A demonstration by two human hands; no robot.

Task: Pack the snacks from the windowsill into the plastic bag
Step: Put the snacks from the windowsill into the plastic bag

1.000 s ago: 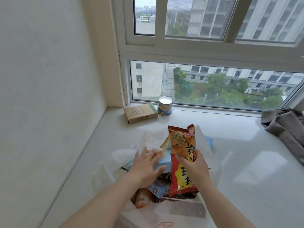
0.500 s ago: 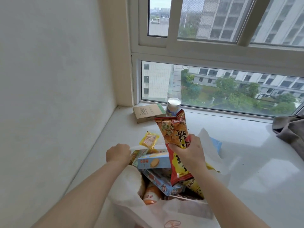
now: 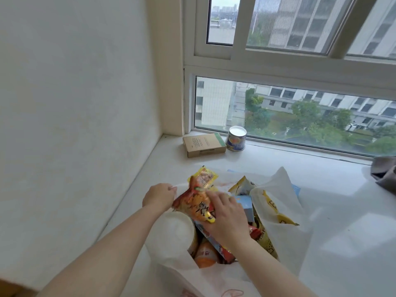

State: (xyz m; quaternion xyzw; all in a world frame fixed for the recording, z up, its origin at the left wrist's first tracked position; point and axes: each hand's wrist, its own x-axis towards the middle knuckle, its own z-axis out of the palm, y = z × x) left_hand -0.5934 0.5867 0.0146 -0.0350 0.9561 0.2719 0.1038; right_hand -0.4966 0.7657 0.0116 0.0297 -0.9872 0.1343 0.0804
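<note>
From the head camera, the left hand [image 3: 159, 197] is curled tight around the edge of the plastic bag [image 3: 285, 236], holding its mouth wide. The right hand [image 3: 225, 217] lies on the red snack packet [image 3: 192, 203] at the top of the bag, fingers spread and lightly bent over it. Below that hand sit more snacks, with a white-lidded tub [image 3: 177, 230] to its left. Beyond both hands, on the windowsill [image 3: 334, 200], a cardboard box [image 3: 203, 144] and a tin [image 3: 236, 138] stand by the glass.
</note>
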